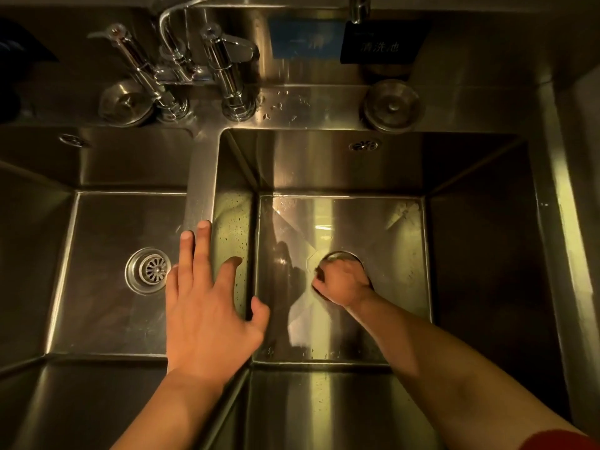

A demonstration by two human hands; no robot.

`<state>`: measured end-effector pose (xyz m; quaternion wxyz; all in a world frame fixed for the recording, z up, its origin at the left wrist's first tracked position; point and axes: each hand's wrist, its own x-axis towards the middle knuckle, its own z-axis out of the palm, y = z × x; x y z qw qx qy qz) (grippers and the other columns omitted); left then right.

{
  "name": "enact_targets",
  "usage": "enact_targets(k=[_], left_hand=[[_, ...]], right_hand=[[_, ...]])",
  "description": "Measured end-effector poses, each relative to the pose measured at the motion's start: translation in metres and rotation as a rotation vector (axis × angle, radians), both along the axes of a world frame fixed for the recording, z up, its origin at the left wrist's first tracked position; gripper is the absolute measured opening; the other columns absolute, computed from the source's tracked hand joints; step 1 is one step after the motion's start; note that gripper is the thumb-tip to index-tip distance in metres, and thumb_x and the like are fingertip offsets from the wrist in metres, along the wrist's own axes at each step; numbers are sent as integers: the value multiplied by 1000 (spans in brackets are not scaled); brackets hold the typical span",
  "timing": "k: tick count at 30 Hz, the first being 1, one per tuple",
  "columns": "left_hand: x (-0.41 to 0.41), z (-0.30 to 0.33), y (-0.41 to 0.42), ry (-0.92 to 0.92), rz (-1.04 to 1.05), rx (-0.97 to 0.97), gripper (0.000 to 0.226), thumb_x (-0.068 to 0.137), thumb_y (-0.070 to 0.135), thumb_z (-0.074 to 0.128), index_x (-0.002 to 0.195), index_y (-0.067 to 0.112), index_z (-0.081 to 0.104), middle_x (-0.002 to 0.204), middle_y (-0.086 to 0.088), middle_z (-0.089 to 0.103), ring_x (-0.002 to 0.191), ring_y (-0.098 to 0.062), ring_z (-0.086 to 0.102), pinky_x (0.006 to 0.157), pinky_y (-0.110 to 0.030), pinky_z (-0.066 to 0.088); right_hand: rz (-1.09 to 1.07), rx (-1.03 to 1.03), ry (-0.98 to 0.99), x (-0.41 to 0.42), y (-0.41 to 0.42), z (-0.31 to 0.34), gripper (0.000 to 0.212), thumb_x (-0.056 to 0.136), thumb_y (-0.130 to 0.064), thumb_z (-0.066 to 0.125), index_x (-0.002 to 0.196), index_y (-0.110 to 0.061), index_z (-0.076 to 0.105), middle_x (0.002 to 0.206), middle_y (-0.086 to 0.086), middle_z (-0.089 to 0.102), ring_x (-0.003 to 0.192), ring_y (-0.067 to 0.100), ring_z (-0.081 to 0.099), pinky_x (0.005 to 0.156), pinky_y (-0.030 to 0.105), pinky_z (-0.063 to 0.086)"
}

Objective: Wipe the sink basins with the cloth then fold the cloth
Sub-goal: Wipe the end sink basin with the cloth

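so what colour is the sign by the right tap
Black with pale characters, seen in the head view.

A single head-worn view looks steeply down from above the divider (199, 190) between two steel sink basins, facing the back ledge and its faucet (227, 73). It sits close, at arm's reach. The wide lens bends the edges outward around the divider.

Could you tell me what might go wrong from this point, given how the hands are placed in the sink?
The right hand covers the right basin's drain, and whatever it holds is hidden; a cloth could snag or bunch there. The left hand leans flat on the divider, and droplets on the wall beside it suggest it might slip.
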<state>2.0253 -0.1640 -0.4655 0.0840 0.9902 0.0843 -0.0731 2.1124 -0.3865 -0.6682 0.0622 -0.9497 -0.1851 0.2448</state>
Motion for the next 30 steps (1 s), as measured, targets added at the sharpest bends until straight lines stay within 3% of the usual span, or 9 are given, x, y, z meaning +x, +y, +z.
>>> enact_targets(k=[3,7,11,14,16,20,23,26,30], left_hand=[[-1,-2,1,-24,-4,-4,59,79,50,58,124,14,69,176,-9,1,163,-29,-2,123,-60,27],[0,-5,2,-31,-7,-5,56,78,51,57,120,17,69,176,-9,2,163,-28,-3,123,-59,26],[-1,-7,2,-33,-11,9,55,77,51,58,120,19,67,176,-9,2,163,-28,-3,124,-60,27],[-1,-7,3,-24,-14,12,57,78,52,58,123,20,66,176,-8,1,163,-28,-4,124,-61,26],[0,-6,3,-18,-13,8,56,78,52,57,123,21,66,176,-8,1,163,-28,-5,124,-60,25],[-1,-5,2,-22,-10,3,53,79,51,58,120,19,68,176,-9,2,163,-28,-4,124,-60,26],[-1,-4,2,-24,-7,6,58,78,51,58,122,15,70,176,-9,2,163,-28,-3,122,-60,27],[0,-3,2,-20,-8,-1,58,79,52,56,121,14,70,176,-9,0,163,-28,-3,122,-61,28],[1,-1,2,-17,-7,-8,58,80,51,56,122,14,69,176,-10,1,163,-29,-3,123,-60,27]], right_hand=[[-46,131,-82,7,44,7,37,89,-52,44,100,-25,67,101,-1,68,98,21,63,73,32,45],[-105,217,-152,34,91,11,39,94,-44,51,126,-23,58,128,4,56,124,28,47,100,46,46],[-243,242,-19,52,120,9,66,95,-33,59,154,-28,31,157,5,29,141,31,30,110,49,39],[-176,188,140,44,124,0,80,95,-31,59,161,-28,14,167,4,9,151,36,12,118,56,27],[-88,201,207,22,117,-2,79,95,-40,59,161,-29,16,169,2,3,153,36,5,119,60,23],[299,120,162,-47,85,-2,68,91,-36,62,153,-31,35,163,7,22,147,39,19,110,57,34],[524,134,271,-93,22,-3,54,87,-32,66,139,-30,50,151,5,37,136,36,32,99,53,46],[514,74,327,-109,-62,2,54,88,-32,61,141,-32,49,155,6,38,138,37,36,102,49,47],[280,-141,339,-90,-138,9,61,87,-41,66,144,-33,45,161,4,29,143,35,32,107,44,45]])
